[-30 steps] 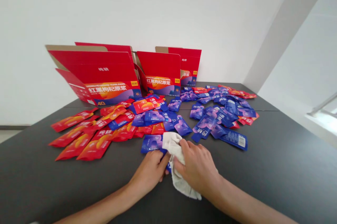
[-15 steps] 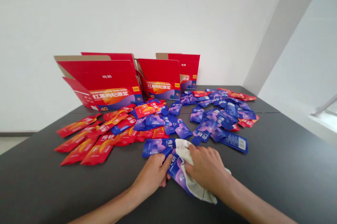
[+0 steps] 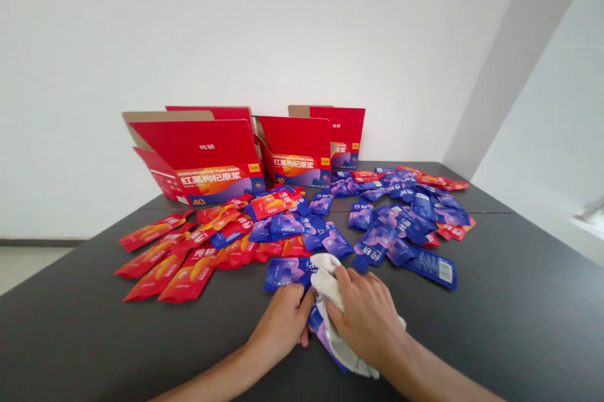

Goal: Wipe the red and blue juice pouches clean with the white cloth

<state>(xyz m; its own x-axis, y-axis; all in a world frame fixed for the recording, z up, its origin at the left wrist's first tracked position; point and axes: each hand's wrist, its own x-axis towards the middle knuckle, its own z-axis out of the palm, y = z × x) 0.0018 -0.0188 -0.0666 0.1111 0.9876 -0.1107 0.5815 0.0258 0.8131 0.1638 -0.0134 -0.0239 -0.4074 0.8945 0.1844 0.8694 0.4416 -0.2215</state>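
Near the table's front, my left hand (image 3: 285,314) is closed on the top end of a blue pouch (image 3: 325,334) with purple print. My right hand (image 3: 367,311) grips a white cloth (image 3: 325,270) and presses it against that pouch, covering much of its face. Another blue pouch (image 3: 287,272) lies flat just beyond my left hand, its right end under the cloth's edge. Part of the held pouch is hidden by the cloth and my fingers.
Red pouches (image 3: 189,273) spread over the left of the dark table (image 3: 66,326). Blue pouches (image 3: 377,241), mixed with a few red ones, pile up in the middle and right. Several open red cartons (image 3: 202,156) stand along the back near the white wall (image 3: 302,24).
The view has shifted a little, so the scene sits slightly further right and lower. My right hand and the cloth have moved closer to my left hand, covering more of the pouch.
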